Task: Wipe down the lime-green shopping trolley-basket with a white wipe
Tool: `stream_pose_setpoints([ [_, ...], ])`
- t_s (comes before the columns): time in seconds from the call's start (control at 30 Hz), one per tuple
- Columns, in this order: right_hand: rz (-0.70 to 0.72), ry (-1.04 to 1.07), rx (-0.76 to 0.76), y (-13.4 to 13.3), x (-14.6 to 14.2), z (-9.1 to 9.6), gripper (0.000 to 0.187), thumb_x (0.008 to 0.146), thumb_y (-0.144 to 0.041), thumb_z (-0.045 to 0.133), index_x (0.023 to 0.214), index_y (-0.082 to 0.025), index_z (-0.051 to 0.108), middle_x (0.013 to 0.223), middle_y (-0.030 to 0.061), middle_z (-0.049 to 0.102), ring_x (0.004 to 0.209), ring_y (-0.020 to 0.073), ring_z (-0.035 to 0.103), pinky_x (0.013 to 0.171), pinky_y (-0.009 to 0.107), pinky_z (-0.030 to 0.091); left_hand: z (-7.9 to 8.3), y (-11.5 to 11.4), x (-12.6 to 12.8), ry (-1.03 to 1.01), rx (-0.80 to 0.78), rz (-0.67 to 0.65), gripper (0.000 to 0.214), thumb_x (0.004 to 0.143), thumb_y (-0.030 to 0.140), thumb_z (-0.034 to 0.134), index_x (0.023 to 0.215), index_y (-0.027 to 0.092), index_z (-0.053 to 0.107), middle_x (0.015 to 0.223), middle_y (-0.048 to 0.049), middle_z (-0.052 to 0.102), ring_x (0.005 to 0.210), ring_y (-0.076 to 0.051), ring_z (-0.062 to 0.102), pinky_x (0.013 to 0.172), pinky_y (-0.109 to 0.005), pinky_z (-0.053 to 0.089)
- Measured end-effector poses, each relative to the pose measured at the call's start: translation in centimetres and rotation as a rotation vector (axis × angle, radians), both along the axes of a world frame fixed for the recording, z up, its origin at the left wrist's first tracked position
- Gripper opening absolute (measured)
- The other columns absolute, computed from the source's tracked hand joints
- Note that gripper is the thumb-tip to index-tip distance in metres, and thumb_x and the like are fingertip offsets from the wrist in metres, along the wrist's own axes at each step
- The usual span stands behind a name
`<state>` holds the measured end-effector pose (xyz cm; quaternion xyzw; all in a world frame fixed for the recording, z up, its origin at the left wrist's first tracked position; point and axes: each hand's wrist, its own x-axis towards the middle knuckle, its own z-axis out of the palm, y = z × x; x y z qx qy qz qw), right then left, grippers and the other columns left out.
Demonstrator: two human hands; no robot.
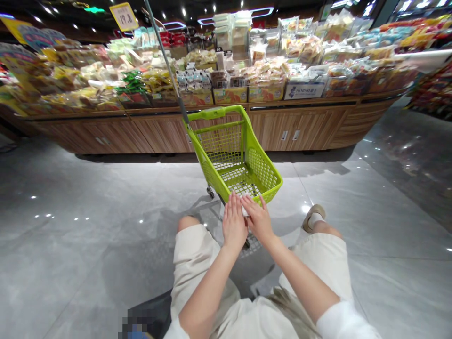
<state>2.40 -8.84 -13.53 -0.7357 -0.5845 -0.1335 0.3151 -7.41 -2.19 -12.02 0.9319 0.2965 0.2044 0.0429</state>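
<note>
The left hand (233, 227) and right hand (260, 222) lie side by side with fingers outstretched, a small white tissue-like piece (244, 212) showing between them; I cannot tell whether either grip is closed on it. Just beyond, a lime-green shopping cart (273, 187) shows its latticed basket floor, and behind it a wood-fronted worktop (158, 134) carries cartons (231, 95) of packaged food (267, 73).

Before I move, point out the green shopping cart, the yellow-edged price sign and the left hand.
Green shopping cart (256, 140): head view, on its side rim.
Yellow-edged price sign (123, 17): head view, middle of its printed face.
Left hand (234, 227): head view, on its back.
</note>
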Motion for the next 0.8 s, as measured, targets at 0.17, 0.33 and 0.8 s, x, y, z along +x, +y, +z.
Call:
stream_pose_setpoints([
  [0.17, 0.041, -0.12, -0.051, -4.0, 7.0, -0.2, 0.077, 0.074, -0.001, 0.039, 0.146, -0.026, 0.044, 0.146, 0.004, 0.054, 0.139, 0.017, 0.045, 0.124, 0.052, 0.001, 0.3, 0.3, -0.8, 0.017, 0.027, 0.003, 0.079, 0.083, 0.012, 0.048, 0.156, 0.007, 0.017, 0.164, -0.0152, 0.017, 0.152, -0.024, 0.017, 0.123, -0.042, 0.026],
  [0.33, -0.31, -0.122, -0.004, -5.9, 13.2, 0.1, 0.061, 0.077, -0.004, 0.042, 0.133, -0.025, 0.058, 0.135, 0.0049, 0.063, 0.134, 0.0227, 0.052, 0.121, 0.06, -0.002, 0.1, 0.0, -0.4, 0.002, 0.017, -0.013, 0.08, 0.084, 0.013, 0.049, 0.156, 0.005, 0.015, 0.164, -0.0166, 0.016, 0.153, -0.025, 0.015, 0.123, -0.043, 0.025],
  [0.8, 0.141, -0.125, -0.014, -2.9, 6.0, 0.3, 0.073, 0.075, -0.002, 0.041, 0.144, -0.025, 0.047, 0.144, 0.0038, 0.057, 0.136, 0.0172, 0.049, 0.124, 0.049, -0.004, 0.4, 0.3, -1.2, 0.056, 0.047, 0.007, 0.08, 0.082, 0.012, 0.05, 0.155, 0.004, 0.018, 0.164, -0.0168, 0.017, 0.153, -0.024, 0.016, 0.123, -0.042, 0.026],
])
